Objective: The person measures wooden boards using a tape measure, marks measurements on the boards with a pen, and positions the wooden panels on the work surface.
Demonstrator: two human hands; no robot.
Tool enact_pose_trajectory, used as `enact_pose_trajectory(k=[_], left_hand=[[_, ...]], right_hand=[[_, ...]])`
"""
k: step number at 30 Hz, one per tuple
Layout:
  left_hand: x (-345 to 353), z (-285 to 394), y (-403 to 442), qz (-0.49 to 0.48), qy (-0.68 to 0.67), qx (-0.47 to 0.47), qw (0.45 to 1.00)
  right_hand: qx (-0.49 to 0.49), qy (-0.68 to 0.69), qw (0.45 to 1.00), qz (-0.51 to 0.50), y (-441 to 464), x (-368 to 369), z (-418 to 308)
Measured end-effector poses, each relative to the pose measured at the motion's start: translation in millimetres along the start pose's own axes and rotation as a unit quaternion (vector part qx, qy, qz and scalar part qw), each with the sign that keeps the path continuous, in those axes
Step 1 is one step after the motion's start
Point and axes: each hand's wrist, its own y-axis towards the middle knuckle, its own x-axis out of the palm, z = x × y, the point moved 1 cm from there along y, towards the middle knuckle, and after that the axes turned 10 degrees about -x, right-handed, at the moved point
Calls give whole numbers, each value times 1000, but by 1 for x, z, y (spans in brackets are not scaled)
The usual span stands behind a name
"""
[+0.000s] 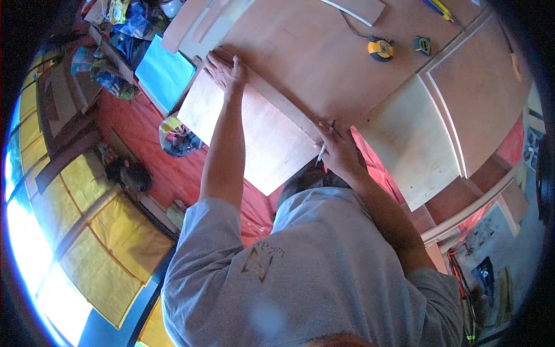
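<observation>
A pale plywood panel (260, 136) reaches from the worktable toward my body, with a long wooden strip (280, 104) along its far edge. My left hand (226, 72) straddles the far left end of the strip, thumb on one side and fingers on the other. At the strip's right end rests my right hand (338, 147), a slim white pen (321, 151) held between its fingers, tip pointing down toward me. Part of that hand's grip is hidden.
On the brown board tabletop (312, 52) lie a yellow tape measure (380, 48), a smaller dark tape measure (422, 45) and a yellow-handled tool (439, 8). Other panels (413, 144) overlap at right. A blue sheet (166, 74) and bags (180, 137) sit at left.
</observation>
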Motion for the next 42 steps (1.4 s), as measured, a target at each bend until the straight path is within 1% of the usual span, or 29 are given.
enact_pose_trajectory(k=[2, 3, 4, 5, 6, 7, 8, 9, 10, 11, 12, 13, 14, 16, 18, 20, 22, 23, 24, 26, 27, 29, 31, 32, 33, 35, 37, 41, 42], left_hand=[[7, -4, 1, 12, 32, 16, 999], [10, -10, 5, 10, 32, 14, 999], [16, -19, 11, 35, 41, 28, 998], [28, -29, 14, 52, 47, 40, 997], [41, -43, 20, 90, 37, 78, 992], [40, -43, 19, 103, 54, 103, 988], [35, -32, 18, 84, 84, 74, 990], [47, -50, 25, 86, 106, 102, 985], [40, -40, 25, 71, 131, 125, 981], [31, -28, 21, 51, 139, 113, 982], [9, -1, 11, 3, 124, 63, 990], [9, 0, 10, -20, 124, 44, 991], [8, -1, 13, -42, 125, 26, 991], [8, 2, 13, -36, 120, 23, 992], [14, -5, 16, -35, 121, 18, 992], [23, -17, 24, -17, 132, 32, 991], [21, -17, 24, -24, 152, 41, 987], [21, -17, 24, -22, 149, 40, 988], [21, -16, 23, -19, 146, 39, 988], [22, -16, 24, -12, 146, 41, 988], [22, -17, 24, -17, 158, 39, 987], [21, -17, 25, -23, 169, 38, 985], [23, -19, 27, -29, 197, 51, 979], [24, -20, 27, -29, 197, 52, 979], [24, -20, 27, -20, 186, 49, 981], [24, -21, 27, -12, 176, 46, 983], [23, -18, 27, -9, 157, 33, 987], [21, -18, 29, -31, 154, 31, 987], [21, -20, 29, -37, 152, 41, 987]], right_hand=[[11, -12, 1000, 0, -5, -23, -6], [38, 6, 999, 8, -13, -33, -7], [69, 22, 997, 14, -22, -40, -9], [77, 12, 994, 71, -34, -36, -4], [99, 3, 993, 59, -46, -44, -6], [122, 29, 990, 56, -55, -55, -11], [145, 55, 986, 57, -62, -63, -13], [114, -19, 993, 32, -66, -66, -10], [130, -26, 991, 30, -75, -59, -3], [130, -44, 990, 37, -87, -42, 5], [126, -61, 989, 46, -97, -26, 13], [133, -64, 988, 49, -104, -11, 19], [205, 43, 977, 35, -111, 5, 26], [275, 151, 949, 28, -102, 21, 29], [312, 260, 901, 153, -90, 33, 25], [337, 284, 887, 140, -79, 30, 16], [431, 414, 786, 159, -72, 26, 7], [435, 416, 782, 162, -77, 36, 10], [396, 443, 782, 188, -83, 51, 18], [356, 470, 779, 215, -87, 62, 19], [380, 482, 759, 218, -85, 61, 16], [403, 494, 738, 222, -81, 55, 9], [469, 508, 686, 228, -79, 52, 4], [469, 508, 685, 228, -79, 54, 5], [460, 493, 704, 223, -79, 56, 6], [451, 477, 722, 219, -82, 59, 7], [486, 510, 676, 217, -80, 52, 3], [481, 524, 668, 219, -77, 50, 0], [466, 515, 684, 223, -79, 55, 2]])
